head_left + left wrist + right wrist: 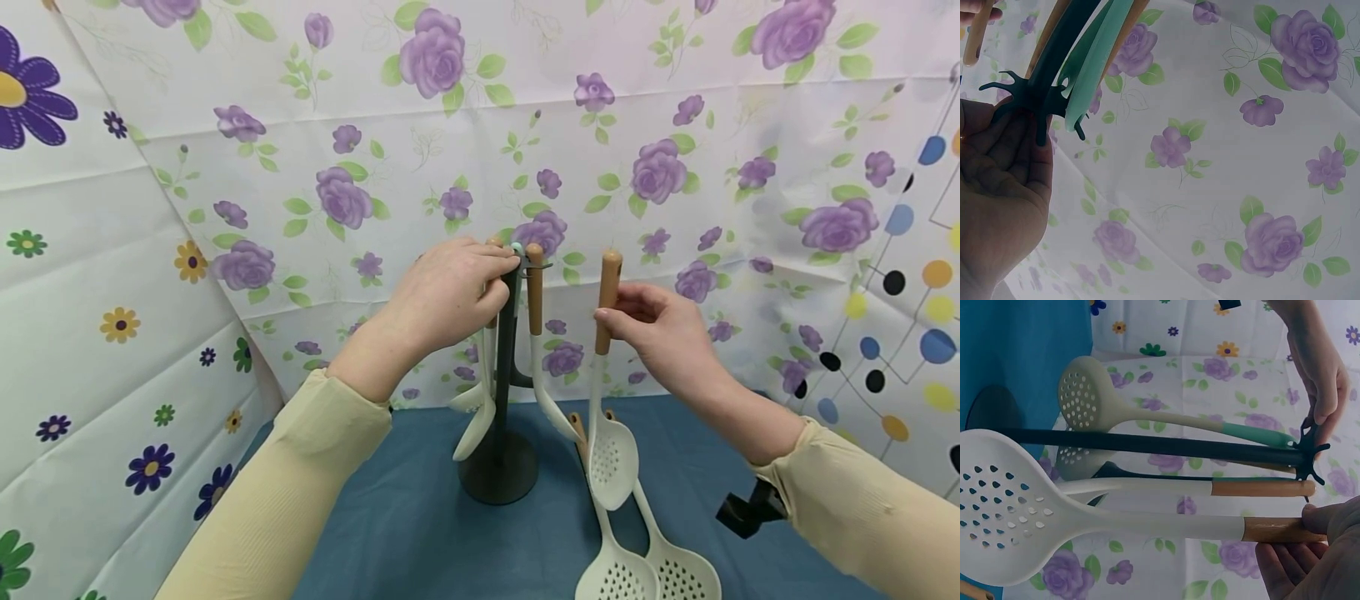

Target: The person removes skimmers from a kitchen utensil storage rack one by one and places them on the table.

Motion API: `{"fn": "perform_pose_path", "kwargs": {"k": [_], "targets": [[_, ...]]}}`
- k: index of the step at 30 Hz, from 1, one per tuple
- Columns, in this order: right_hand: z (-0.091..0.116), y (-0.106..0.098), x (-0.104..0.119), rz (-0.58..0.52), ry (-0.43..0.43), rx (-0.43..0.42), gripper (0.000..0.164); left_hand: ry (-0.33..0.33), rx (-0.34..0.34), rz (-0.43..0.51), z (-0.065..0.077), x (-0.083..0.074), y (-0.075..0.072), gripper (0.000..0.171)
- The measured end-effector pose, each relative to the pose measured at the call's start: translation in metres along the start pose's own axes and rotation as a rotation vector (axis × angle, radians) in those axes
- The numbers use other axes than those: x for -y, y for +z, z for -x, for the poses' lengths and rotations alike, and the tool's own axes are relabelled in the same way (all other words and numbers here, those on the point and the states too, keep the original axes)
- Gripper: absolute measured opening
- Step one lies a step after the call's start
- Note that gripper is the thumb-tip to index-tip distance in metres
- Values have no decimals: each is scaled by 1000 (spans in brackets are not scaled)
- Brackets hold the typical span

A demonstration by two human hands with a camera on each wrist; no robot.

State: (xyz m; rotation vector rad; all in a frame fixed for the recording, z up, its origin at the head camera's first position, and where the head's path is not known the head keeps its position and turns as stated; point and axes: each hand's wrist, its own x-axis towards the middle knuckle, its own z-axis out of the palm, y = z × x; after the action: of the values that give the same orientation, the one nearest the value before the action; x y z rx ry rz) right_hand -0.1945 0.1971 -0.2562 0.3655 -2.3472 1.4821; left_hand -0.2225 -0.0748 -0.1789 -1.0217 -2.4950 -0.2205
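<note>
My right hand (667, 333) pinches the wooden handle of a white slotted spoon (600, 383), its perforated head hanging down, just right of a dark utensil stand (504, 375). In the right wrist view, my thumb and fingers hold the end of that slotted spoon's handle (1266, 529). My left hand (450, 287) grips the top of the stand, by its hooks (1025, 100). From the stand hang several utensils, including a wood-handled white one (535, 300) on the right, a pale ladle (476, 432) on the left and a green-handled skimmer (1088, 394). Some handles are partly hidden behind my left hand.
Two white wood-handled skimmers, a left one (603, 521) and a right one (651, 525), lie overlapping on the blue tabletop (405, 517), below the held spoon. The stand's round base (498, 479) rests there too. A floral cloth (450, 167) hangs behind.
</note>
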Motion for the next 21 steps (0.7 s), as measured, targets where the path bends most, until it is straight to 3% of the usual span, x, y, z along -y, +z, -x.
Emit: {"fn": "perform_pose_path", "kwargs": {"k": [21], "targets": [[1, -10, -17, 137, -99, -81, 41, -3, -4, 7, 1, 0, 0, 41]]}}
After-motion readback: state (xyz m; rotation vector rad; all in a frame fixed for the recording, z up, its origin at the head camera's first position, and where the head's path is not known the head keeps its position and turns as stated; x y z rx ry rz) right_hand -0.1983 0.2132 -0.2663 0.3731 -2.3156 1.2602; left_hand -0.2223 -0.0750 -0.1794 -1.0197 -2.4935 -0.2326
